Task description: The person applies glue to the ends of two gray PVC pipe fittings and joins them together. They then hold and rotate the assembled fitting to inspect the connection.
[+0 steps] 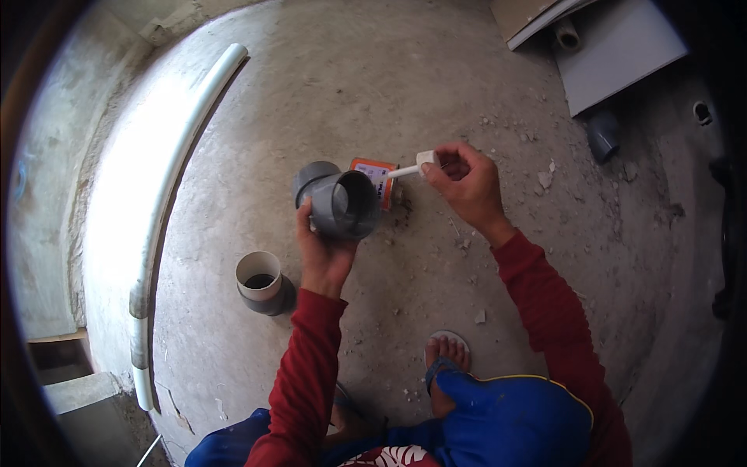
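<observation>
Wrapped round a grey plastic pipe fitting (pixel 317 187), my left hand (pixel 327 257) holds it off the floor with its wide open mouth toward me. My right hand (pixel 471 183) pinches the white cap of a brush applicator (pixel 406 171). The applicator's pale stem points left at the fitting's rim; its tip is hard to make out there. Behind the fitting stands an orange and white can (pixel 373 170), partly covered by it. A second fitting (pixel 259 279), grey with a white collar, stands on the floor left of my left forearm.
A long pale pipe (pixel 175 183) lies along the left side near the wall. Upper right are white boards (pixel 618 58) with a short pipe piece (pixel 566 35), and a grey pipe end (pixel 601 136) below. Rubble (pixel 545 177) is scattered at right. My sandalled foot (pixel 447 354) is below.
</observation>
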A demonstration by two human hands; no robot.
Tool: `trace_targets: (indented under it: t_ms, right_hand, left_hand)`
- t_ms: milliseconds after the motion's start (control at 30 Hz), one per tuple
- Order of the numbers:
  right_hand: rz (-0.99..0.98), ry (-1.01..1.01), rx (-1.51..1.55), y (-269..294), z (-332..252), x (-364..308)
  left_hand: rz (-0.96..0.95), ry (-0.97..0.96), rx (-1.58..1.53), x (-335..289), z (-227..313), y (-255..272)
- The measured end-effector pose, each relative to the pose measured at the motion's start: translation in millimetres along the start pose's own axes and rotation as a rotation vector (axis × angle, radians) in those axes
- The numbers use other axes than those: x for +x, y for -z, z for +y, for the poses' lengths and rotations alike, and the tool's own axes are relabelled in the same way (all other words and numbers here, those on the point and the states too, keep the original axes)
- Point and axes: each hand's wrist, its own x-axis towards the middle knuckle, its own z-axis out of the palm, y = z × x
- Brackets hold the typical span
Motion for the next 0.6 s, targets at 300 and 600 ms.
trace_targets:
  t_ms: [300, 600]
  right_hand:
    - [0.104, -0.190, -0.069, 21, 75, -52]
    - [0.028, -0.179, -0.074, -33, 100, -50]
  left_hand:
    - [0.054, -0.047, 0.057, -4, 18, 14]
    - [0.064, -0.022, 0.025, -1, 19, 12]
